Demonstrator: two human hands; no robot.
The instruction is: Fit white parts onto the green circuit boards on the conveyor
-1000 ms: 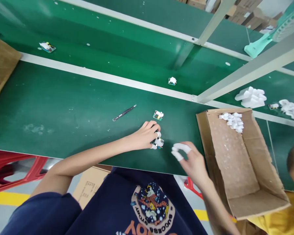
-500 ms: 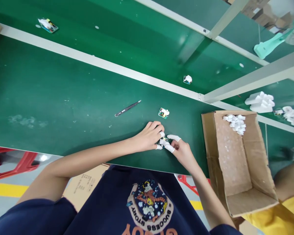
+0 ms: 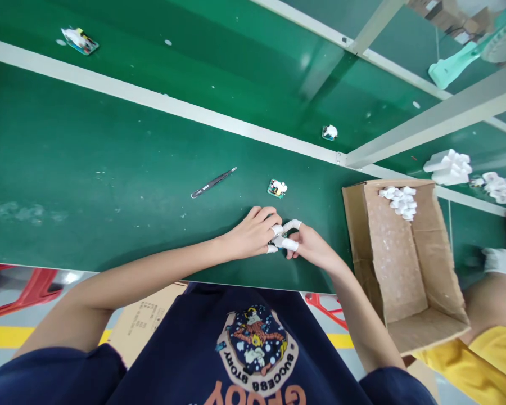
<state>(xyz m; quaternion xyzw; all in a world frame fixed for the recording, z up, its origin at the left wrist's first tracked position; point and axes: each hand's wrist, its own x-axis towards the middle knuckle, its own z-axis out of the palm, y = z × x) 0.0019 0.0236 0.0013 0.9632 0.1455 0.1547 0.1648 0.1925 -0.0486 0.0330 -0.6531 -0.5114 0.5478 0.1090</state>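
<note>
Both hands meet over the near edge of the green table [image 3: 88,169]. My left hand [image 3: 253,232] and my right hand [image 3: 310,247] wear white finger cots and pinch together on a small circuit board part [image 3: 281,241], mostly hidden between the fingertips. A second small green circuit board with a white part [image 3: 277,188] lies on the table just beyond the hands. Black tweezers [image 3: 213,182] lie further left.
An open cardboard box [image 3: 405,264] with several white parts in its far corner stands at right. Another small board [image 3: 329,132] and one more [image 3: 79,40] lie on the far belt. White foam pieces [image 3: 447,167] sit far right. A person in yellow [image 3: 489,337] works beside me.
My right hand has come left from beside the box and joined my left hand on the small part. The left hand has stayed in place.
</note>
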